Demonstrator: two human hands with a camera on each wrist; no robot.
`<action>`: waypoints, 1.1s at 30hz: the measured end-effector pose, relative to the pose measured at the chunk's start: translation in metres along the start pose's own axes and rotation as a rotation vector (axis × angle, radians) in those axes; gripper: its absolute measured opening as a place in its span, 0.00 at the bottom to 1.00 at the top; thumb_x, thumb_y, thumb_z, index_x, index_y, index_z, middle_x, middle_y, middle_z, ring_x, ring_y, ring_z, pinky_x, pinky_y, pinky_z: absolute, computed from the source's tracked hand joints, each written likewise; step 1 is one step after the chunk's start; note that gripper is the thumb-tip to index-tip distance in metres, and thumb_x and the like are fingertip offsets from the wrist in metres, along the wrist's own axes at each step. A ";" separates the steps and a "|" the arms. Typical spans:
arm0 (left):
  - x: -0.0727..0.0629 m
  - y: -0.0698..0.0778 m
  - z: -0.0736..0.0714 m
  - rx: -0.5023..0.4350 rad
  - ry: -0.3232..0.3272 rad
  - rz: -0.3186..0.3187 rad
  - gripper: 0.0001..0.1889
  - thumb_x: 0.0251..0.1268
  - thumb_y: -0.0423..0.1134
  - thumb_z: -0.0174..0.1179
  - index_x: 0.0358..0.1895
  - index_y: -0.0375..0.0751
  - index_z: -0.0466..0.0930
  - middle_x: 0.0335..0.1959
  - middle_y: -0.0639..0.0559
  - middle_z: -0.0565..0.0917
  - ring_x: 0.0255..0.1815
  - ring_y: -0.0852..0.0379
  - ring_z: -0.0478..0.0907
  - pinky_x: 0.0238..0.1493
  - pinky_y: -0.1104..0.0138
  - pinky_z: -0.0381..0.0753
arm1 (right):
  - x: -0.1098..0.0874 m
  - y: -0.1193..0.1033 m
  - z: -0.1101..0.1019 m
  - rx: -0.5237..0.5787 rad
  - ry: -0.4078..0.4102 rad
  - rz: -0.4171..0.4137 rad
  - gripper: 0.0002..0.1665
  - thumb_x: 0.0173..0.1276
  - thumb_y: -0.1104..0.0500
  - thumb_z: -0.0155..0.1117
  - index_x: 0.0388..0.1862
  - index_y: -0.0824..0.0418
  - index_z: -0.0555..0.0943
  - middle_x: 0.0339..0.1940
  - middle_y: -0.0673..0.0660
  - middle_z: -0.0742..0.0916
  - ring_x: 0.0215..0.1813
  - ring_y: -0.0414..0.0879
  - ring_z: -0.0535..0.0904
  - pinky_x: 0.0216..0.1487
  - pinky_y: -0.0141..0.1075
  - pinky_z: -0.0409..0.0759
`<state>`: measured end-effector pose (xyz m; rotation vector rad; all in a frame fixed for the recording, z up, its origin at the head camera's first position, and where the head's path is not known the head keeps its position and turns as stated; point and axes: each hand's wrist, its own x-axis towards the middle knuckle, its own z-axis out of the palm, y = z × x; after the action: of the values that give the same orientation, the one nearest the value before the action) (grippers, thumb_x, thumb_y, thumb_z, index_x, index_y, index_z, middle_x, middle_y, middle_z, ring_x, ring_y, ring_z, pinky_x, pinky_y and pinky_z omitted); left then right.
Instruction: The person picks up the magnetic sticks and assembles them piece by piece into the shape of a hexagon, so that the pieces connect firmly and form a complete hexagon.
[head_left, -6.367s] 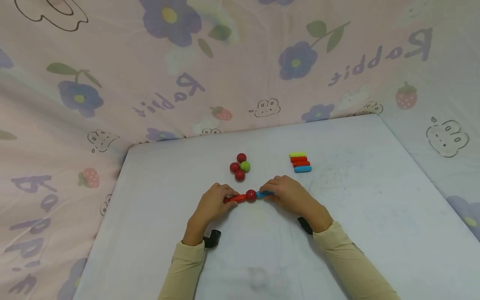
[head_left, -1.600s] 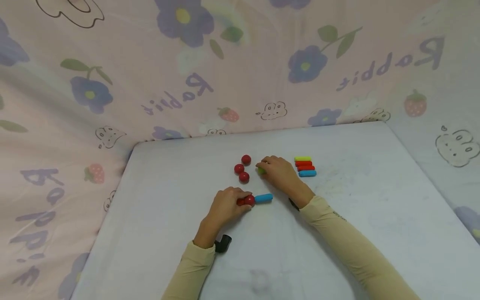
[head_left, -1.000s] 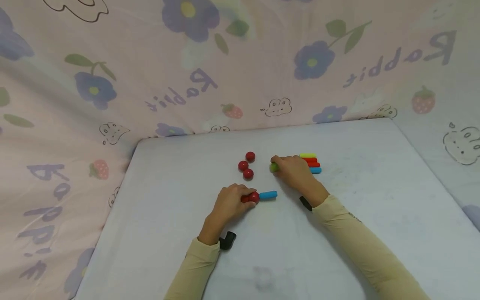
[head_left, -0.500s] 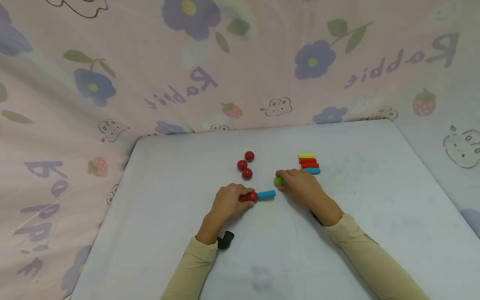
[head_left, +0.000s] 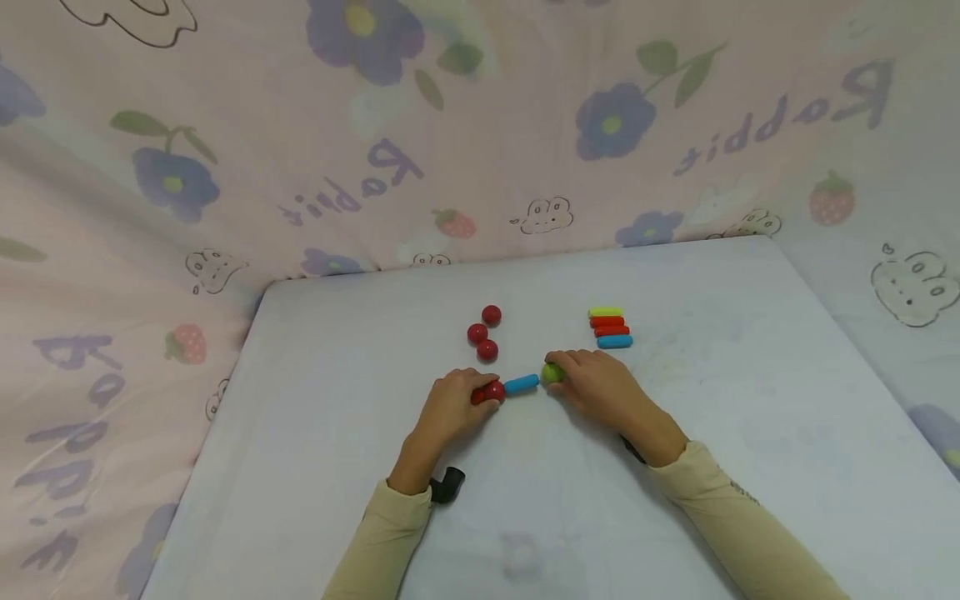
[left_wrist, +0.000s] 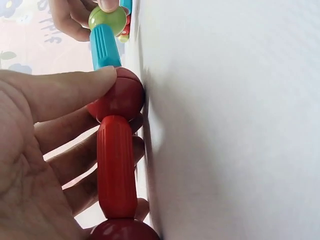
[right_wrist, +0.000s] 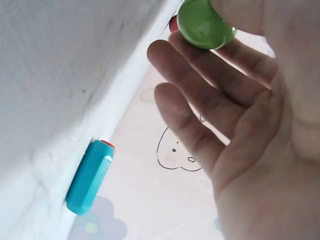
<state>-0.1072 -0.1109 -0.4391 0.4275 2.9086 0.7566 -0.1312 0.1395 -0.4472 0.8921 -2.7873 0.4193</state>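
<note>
My left hand [head_left: 450, 405] pinches a red ball [head_left: 495, 391], my right hand [head_left: 602, 386] a green ball [head_left: 552, 373], by a blue rod [head_left: 522, 384]'s opposite ends

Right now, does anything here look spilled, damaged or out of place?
Nothing on the table looks spilled or damaged: the three loose red balls and four loose rods lie in tidy groups. The one oddity is the cloth backdrop, whose "Rabbit" lettering runs backwards.

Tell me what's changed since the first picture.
The right hand released the joined blue rod and carried the green ball from beside three loose red balls, rightward and nearer, toward that rod's free end. The left hand shifted onto the red ball between rods. Loose balls and four spare rods stayed.
</note>
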 end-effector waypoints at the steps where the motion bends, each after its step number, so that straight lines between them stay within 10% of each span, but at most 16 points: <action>1: -0.001 0.000 0.000 -0.004 -0.001 -0.004 0.20 0.61 0.43 0.69 0.58 0.47 0.84 0.47 0.50 0.87 0.45 0.54 0.77 0.44 0.62 0.74 | -0.001 0.000 0.001 0.003 0.001 -0.007 0.25 0.61 0.52 0.75 0.54 0.58 0.78 0.41 0.56 0.89 0.38 0.50 0.84 0.44 0.44 0.84; 33: 0.004 -0.007 0.003 0.016 0.013 0.022 0.21 0.61 0.45 0.70 0.58 0.51 0.84 0.48 0.51 0.86 0.46 0.53 0.77 0.44 0.62 0.73 | 0.001 0.005 0.000 0.003 -0.156 -0.027 0.25 0.64 0.46 0.71 0.55 0.56 0.79 0.38 0.51 0.87 0.38 0.45 0.80 0.44 0.41 0.81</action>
<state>-0.1119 -0.1145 -0.4457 0.4593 2.9281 0.7424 -0.1348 0.1427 -0.4474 1.0028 -2.9118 0.3648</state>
